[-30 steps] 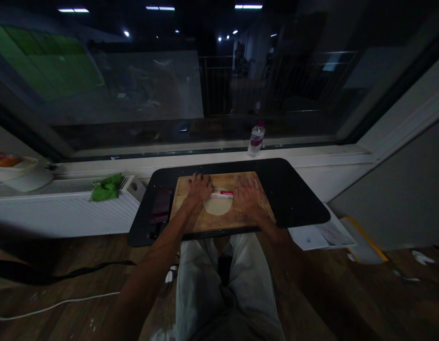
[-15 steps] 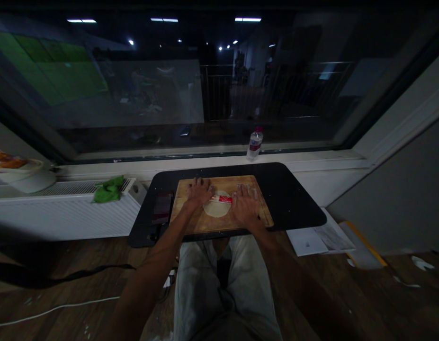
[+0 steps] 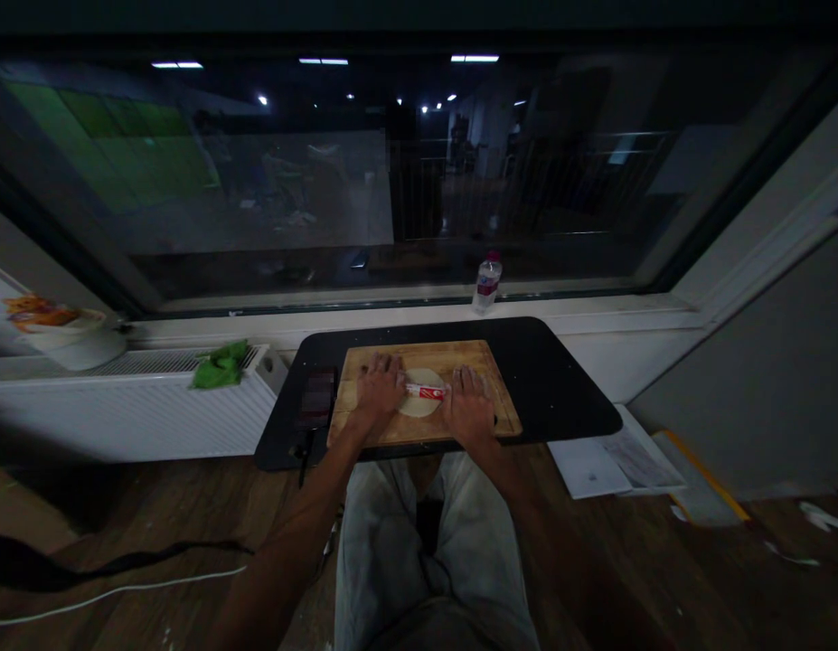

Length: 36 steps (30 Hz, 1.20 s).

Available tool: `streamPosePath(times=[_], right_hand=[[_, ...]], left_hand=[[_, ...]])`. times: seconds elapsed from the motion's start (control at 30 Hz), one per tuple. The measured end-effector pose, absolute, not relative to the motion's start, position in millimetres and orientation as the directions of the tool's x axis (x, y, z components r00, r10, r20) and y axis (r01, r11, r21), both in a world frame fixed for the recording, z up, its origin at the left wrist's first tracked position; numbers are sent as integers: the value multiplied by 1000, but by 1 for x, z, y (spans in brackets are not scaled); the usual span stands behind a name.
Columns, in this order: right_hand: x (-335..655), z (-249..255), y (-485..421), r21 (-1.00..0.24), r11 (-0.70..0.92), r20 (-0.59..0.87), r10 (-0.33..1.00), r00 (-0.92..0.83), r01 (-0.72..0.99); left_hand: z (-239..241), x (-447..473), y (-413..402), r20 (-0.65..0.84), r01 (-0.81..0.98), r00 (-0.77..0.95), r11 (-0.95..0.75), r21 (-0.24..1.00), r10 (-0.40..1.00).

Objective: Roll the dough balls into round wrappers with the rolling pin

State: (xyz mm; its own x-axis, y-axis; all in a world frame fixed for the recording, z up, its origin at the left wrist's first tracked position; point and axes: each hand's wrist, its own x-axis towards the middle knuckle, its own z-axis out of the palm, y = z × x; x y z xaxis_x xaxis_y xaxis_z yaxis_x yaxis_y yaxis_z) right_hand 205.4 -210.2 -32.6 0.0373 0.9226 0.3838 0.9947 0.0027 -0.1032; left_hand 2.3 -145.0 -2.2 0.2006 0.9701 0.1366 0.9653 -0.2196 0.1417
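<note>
A wooden board (image 3: 486,357) lies on a black tabletop (image 3: 560,380). On it is a flat round of pale dough (image 3: 425,406) with a red-and-white cylinder (image 3: 426,391) lying across it as a roller. My left hand (image 3: 378,387) presses flat on the cylinder's left end, fingers stretched out. At its right end my right hand (image 3: 467,398) presses flat too, fingers apart.
A dark phone (image 3: 316,397) lies left of the board. A water bottle (image 3: 487,281) stands on the windowsill behind. A green cloth (image 3: 221,364) sits on the white radiator, a bowl (image 3: 70,336) further left. Papers (image 3: 612,463) and cables (image 3: 113,588) lie on the wooden floor.
Both hands have drawn the cylinder toward me across the dough, from its far edge to its middle. The camera has tilted slightly.
</note>
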Motion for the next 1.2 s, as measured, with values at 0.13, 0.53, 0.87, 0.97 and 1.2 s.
streamPosePath(times=[0.13, 0.53, 0.87, 0.97, 1.2], right_hand=[[206, -39, -218, -105, 39, 433, 902, 11, 994], [206, -49, -236, -123, 105, 528, 849, -25, 987], [203, -50, -252, -98, 95, 530, 848, -29, 991], [204, -51, -254, -97, 106, 523, 851, -40, 990], [214, -44, -237, -88, 155, 479, 873, -95, 984]], left_hand=[[-3, 0, -158, 184, 963, 202, -229, 144, 962], [-10, -6, -177, 237, 949, 215, -260, 178, 947], [-15, -7, -189, 248, 948, 207, -256, 187, 946], [-17, -7, -192, 248, 951, 191, -242, 193, 950], [-15, -6, -190, 258, 947, 172, -232, 224, 951]])
